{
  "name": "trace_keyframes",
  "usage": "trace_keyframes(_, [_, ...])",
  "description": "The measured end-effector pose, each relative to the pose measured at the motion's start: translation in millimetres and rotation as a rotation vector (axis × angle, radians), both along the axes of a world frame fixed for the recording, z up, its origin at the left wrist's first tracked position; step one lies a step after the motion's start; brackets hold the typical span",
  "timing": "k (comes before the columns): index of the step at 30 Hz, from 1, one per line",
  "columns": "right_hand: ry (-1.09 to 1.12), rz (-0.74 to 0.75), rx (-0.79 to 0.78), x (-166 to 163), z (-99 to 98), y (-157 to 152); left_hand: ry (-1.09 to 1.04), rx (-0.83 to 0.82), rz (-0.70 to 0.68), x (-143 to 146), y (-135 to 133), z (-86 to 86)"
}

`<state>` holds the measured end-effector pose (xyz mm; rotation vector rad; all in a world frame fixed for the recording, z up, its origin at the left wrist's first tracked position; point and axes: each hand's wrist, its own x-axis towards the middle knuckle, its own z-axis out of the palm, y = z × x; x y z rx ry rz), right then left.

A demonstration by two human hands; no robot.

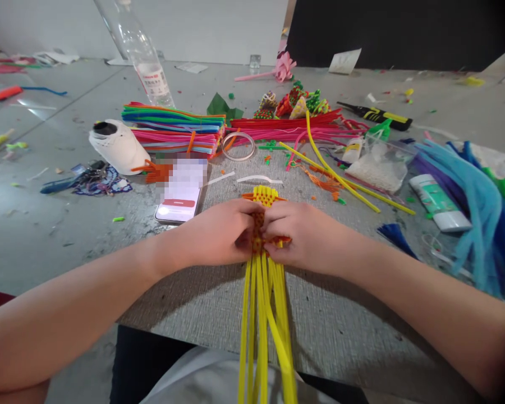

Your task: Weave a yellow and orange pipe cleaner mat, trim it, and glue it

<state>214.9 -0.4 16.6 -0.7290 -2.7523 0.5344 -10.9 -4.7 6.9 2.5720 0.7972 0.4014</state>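
Note:
My left hand [219, 233] and my right hand [303, 235] meet at the table's near edge, both closed on a woven piece of yellow and orange pipe cleaners [264, 197]. The woven top sticks out beyond my fingers. Its loose yellow strands [265, 325] hang down over the table edge toward my lap. Thin orange strands show between my fingertips.
A phone [180, 193] lies just left of my hands. Behind it sit stacked coloured pipe cleaners [174, 129], a tape ring [238, 146], a clear bottle [143, 56] and a white roll [120, 147]. Red pipe cleaners [294, 126], a glue tube [437, 203] and blue fuzzy stems [475, 196] lie to the right.

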Motion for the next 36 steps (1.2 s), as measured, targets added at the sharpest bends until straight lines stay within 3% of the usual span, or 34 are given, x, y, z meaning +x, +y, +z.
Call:
trace_keyframes(9, [-0.002,0.001,0.023,-2,0.3,0,-0.025,0.001,0.013,2,1,2.5])
trace_keyframes(20, [-0.056,-0.104,0.029,-11,1.6,-5,-0.025,-0.038,-0.025,-4,1,9.9])
trace_keyframes(27, [0.095,0.112,-0.119,20,6.2,4,-0.087,-0.051,0.047,-6,1,1.2])
trace_keyframes(36, [0.134,0.051,-0.106,15,0.1,1,-0.052,-0.074,0.070,-3,-3,3.2])
